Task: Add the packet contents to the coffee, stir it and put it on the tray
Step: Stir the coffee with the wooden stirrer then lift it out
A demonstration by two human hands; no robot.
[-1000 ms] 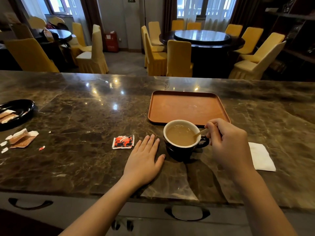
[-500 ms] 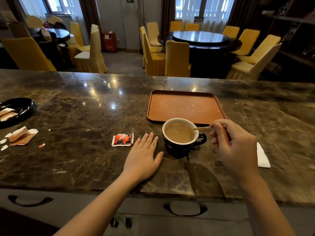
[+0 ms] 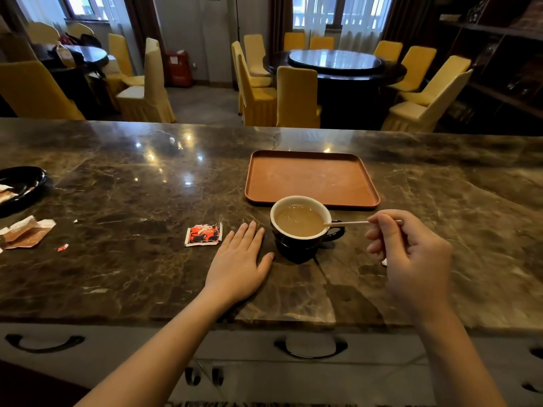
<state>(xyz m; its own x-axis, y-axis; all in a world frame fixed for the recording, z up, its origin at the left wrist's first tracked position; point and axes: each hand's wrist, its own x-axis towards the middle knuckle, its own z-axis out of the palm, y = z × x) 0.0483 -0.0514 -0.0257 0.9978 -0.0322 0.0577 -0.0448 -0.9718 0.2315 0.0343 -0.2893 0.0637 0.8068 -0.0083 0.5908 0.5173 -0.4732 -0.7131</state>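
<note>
The table [image 3: 117,274] is polished brown marble, glossy with lamp reflections. The tray [image 3: 308,177] at centre looks like matt, smooth plastic. The cup [image 3: 299,239] looks like glazed, shiny ceramic. The packet [image 3: 203,234] is crinkled glossy foil.

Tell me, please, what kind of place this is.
Probably a restaurant or banquet hall: a large round dark dining table ringed by yellow fabric-covered chairs stands beyond the brown polished marble counter.

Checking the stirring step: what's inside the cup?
The cup holds light brown coffee, with a stirrer tip dipped in at the rim, held by the right hand. The bottom is hidden under the coffee.
</note>
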